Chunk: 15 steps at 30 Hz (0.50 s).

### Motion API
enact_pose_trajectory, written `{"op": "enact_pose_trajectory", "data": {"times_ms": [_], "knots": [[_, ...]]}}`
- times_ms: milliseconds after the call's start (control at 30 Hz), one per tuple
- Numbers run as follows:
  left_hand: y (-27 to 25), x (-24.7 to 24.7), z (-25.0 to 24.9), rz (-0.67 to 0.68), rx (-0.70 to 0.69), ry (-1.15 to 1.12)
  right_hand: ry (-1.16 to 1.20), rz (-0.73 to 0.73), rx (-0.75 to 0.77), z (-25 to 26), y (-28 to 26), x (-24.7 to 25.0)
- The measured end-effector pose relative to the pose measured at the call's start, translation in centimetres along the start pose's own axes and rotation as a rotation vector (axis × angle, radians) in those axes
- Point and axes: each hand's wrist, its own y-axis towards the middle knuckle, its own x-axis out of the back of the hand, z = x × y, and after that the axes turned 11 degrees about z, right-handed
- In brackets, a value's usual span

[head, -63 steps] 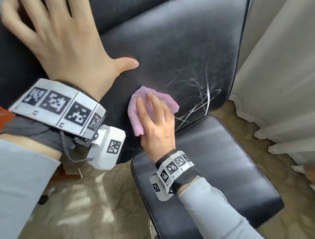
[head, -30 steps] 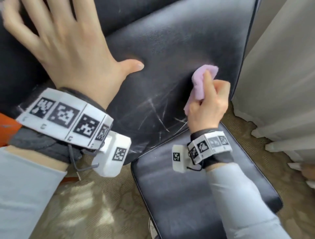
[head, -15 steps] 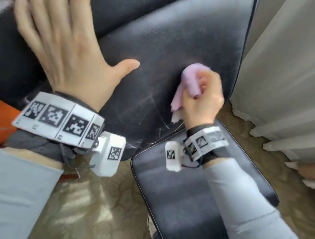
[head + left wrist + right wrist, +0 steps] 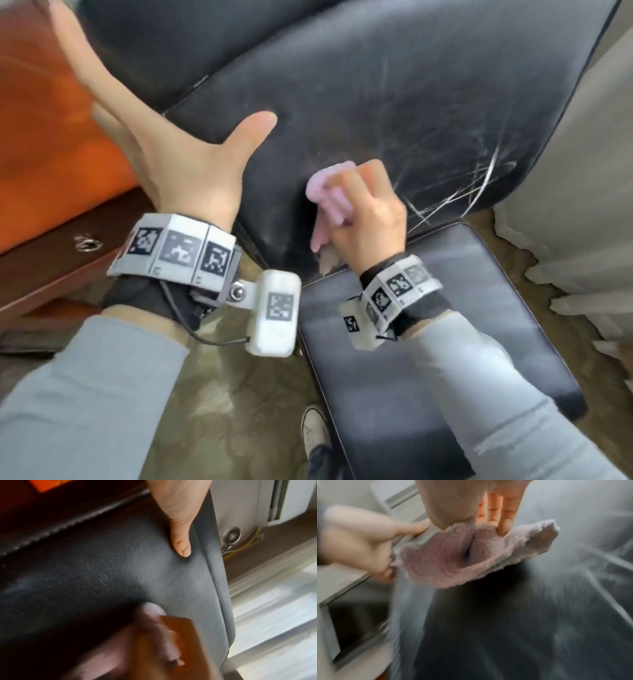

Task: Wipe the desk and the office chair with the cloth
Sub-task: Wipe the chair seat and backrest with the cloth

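Observation:
The black leather office chair's backrest fills the head view, with white scratches low on its right side. My right hand grips a bunched pink cloth and presses it on the lower middle of the backrest, just above the seat. In the right wrist view the cloth is pinned under my fingertips. My left hand lies open at the backrest's left edge, fingers straight and thumb flat on the leather.
An orange-brown wooden desk stands close on the left. Pale curtains hang just right of the chair. Patterned carpet lies below, with my shoe by the seat's front corner.
My right hand has swept the cloth from the backrest's right side down and left to its lower middle. My left hand has slid left toward the backrest's edge.

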Motion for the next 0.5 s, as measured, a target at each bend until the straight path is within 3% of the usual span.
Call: {"op": "enact_pose_trajectory", "data": {"times_ms": [67,133,333,500], "knots": [[0.5,-0.1,0.7,0.015,-0.028,0.011,-0.018,-0.203,-0.036,-1.5,2.8,2.1],[0.5,-0.5,0.5,0.006,-0.066,0.025,-0.031,-0.302,-0.024,-1.2,3.6,1.6],[-0.5,-0.1,-0.6,-0.005,-0.118,0.024,0.034,0.018,-0.015,-0.3,-2.6,-3.3],[-0.7,-0.6,-0.4,0.01,-0.099,0.018,0.094,-0.216,0.011,2.0,3.9,0.4]]}}
